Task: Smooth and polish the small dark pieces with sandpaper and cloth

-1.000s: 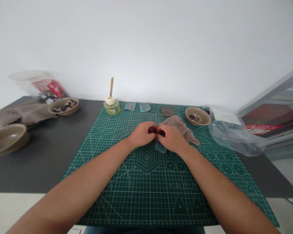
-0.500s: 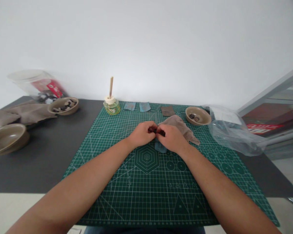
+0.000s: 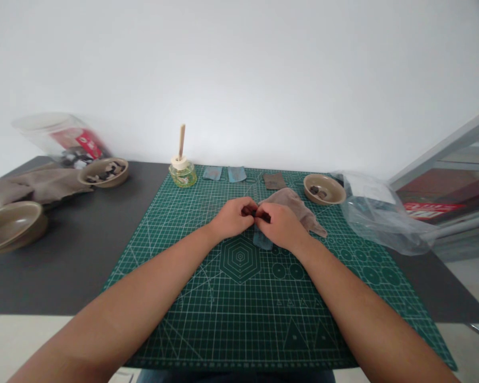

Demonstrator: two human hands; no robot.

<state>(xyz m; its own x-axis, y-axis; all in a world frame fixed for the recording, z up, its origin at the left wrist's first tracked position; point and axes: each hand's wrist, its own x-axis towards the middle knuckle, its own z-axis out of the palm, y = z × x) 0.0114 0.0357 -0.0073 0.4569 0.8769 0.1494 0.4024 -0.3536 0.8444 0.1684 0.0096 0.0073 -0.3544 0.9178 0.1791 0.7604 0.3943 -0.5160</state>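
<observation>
My left hand (image 3: 234,217) and my right hand (image 3: 278,222) meet above the middle of the green cutting mat (image 3: 239,314), fingertips together in a pinch. Something small and dark shows between them, too hidden to name. Below the right fingers lies a blue piece (image 3: 262,239), partly covered by the hand. A crumpled brownish cloth (image 3: 293,202) rests behind and beside my right hand. Near the back edge of the mat are two light blue squares (image 3: 212,173) (image 3: 237,174) and a brown square (image 3: 274,181).
A bowl with dark bits (image 3: 335,191) and a clear plastic bag (image 3: 383,223) are at the right. A glass bottle with sticks (image 3: 184,175) stands back left. Farther left are a filled bowl (image 3: 114,182), another bowl (image 3: 32,226), a cloth (image 3: 43,183) and a tipped container (image 3: 48,130).
</observation>
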